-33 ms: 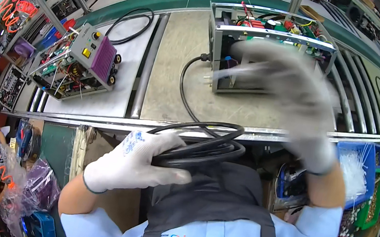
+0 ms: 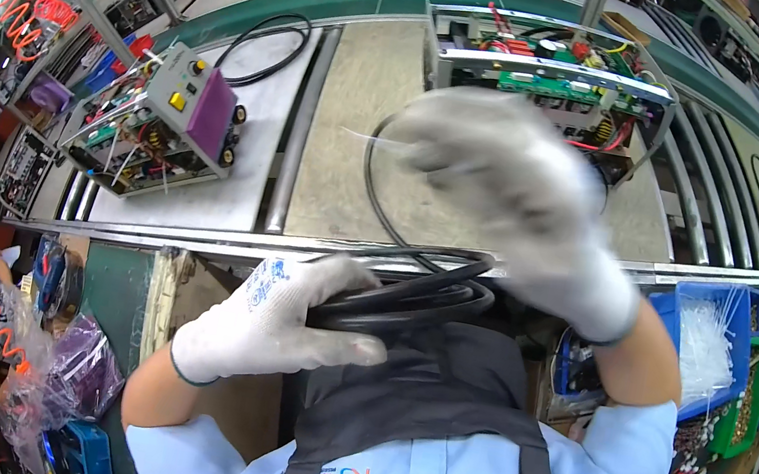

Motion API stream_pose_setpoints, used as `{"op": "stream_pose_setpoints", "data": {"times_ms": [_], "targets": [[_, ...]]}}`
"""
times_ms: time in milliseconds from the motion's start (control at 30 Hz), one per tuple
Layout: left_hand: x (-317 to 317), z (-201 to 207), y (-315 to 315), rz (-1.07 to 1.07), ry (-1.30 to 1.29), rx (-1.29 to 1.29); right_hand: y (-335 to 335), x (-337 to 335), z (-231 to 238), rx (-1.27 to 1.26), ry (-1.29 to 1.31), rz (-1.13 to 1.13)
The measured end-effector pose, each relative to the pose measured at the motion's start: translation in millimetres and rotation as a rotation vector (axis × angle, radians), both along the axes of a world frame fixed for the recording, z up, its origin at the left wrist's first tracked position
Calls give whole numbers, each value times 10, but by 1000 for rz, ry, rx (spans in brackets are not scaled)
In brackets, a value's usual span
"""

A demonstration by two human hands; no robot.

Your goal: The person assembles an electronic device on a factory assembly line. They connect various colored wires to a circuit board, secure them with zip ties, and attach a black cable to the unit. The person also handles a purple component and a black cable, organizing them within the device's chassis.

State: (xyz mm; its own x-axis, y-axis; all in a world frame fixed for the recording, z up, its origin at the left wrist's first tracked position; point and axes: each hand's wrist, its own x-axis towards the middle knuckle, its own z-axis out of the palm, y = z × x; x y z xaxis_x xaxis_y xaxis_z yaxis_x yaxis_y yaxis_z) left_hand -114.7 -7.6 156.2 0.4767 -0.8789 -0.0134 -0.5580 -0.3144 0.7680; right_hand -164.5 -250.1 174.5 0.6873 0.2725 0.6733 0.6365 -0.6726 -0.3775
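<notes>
A coil of thick black cable (image 2: 428,309) hangs over the front edge of the work line, in front of my body. My left hand (image 2: 275,322), in a white glove, is closed around the coil's left side. My right hand (image 2: 517,205), gloved too, is smeared by motion above the board, right of the cable's rising length. A thin white strip, apparently a cable tie (image 2: 374,139), sticks out to the left from its fingers. Behind that hand stands an open metal machine chassis (image 2: 551,71) with circuit boards and coloured wires; the hand hides its lower left part.
To the left, a second open machine (image 2: 187,107) with a purple side panel sits on a pale board. Metal rollers (image 2: 712,194) lie to the right. A blue bin (image 2: 729,385) of white strips and a green bin (image 2: 741,443) of small parts stand at lower right.
My right hand has moved left and down, away from the front of the chassis, with the white strip in its fingers. My left hand still holds the coil.
</notes>
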Motion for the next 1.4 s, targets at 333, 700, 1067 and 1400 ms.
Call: {"op": "stream_pose_setpoints", "data": {"times_ms": [333,700,1067,1400], "targets": [[341,-270,374,380,80,-579,576,95,-179,465,816,292],[-59,-403,-75,608,-490,-156,198,241,-303,476,852,181],[122,-173,-129,374,666,-582,256,193,-328,744,804,292],[140,-85,-174,554,493,-460,286,206,-362,612,790,211]]}}
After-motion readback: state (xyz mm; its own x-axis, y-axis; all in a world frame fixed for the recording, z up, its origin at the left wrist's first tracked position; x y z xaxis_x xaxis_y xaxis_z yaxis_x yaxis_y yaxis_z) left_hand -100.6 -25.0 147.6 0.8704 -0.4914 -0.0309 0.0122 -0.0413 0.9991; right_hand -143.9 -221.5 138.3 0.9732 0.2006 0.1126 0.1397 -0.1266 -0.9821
